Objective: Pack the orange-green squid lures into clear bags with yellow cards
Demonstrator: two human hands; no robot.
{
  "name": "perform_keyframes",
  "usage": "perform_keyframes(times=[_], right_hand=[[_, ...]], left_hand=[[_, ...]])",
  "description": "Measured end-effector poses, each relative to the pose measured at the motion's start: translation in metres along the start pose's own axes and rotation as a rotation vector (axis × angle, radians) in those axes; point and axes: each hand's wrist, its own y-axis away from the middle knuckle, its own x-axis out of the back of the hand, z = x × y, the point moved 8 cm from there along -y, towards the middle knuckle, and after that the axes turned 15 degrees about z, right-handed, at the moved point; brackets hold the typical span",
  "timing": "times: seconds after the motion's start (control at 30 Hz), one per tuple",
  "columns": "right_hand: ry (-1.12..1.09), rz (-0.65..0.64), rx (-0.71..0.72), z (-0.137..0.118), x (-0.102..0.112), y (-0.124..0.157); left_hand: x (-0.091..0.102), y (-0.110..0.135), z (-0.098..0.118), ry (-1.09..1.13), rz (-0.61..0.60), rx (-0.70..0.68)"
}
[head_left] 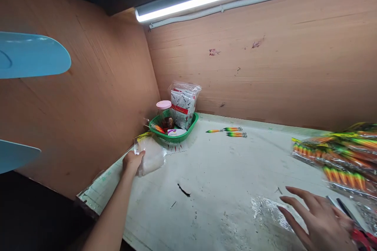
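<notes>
My left hand (133,161) is closed on the edge of a stack of clear plastic bags (154,156), beside the basket, with the thumb on top and the other fingers mostly hidden. My right hand (319,217) is open with its fingers spread, near a clear plastic bag (269,211) lying flat on the table. Scissors with red handles (361,237) lie partly hidden beside this hand. Orange, yellow and green fishing lures (344,178), bagged in clear plastic, are heaped at the right. Several loose lures (235,134) lie at the back of the table.
A green basket (193,125) in the back corner holds a pink-lidded jar (164,105) and a bag of printed packets (183,106). Wooden panels (265,74) stand behind and left. Blue rounded plates (32,55) jut in from the left. The white tabletop (206,188) has a tear.
</notes>
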Motion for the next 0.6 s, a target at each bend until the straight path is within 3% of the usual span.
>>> perform_keyframes(times=[0.13,0.23,0.37,0.43,0.47,0.53,0.6], right_hand=[[-0.051,-0.056,0.119,-0.011,-0.021,-0.002],[-0.114,-0.243,0.122,-0.024,-0.069,-0.027],[-0.051,-0.316,0.155,-0.051,-0.152,-0.093],[0.019,-0.304,0.138,-0.058,-0.189,-0.126],[0.048,-0.298,0.131,-0.061,-0.205,-0.141],[0.087,-0.290,0.129,-0.065,-0.228,-0.162],[0.099,-0.296,0.141,-0.069,-0.241,-0.172]], left_hand=[[0.013,0.020,0.010,0.308,-0.009,0.079],[0.003,0.069,0.038,0.620,-0.170,0.086],[-0.043,0.166,0.075,0.885,-0.554,0.203],[-0.068,0.205,0.081,0.921,-0.689,0.265],[-0.082,0.222,0.078,0.953,-0.778,0.386],[-0.103,0.236,0.070,0.992,-0.839,0.505],[-0.114,0.236,0.062,1.006,-0.859,0.534]])
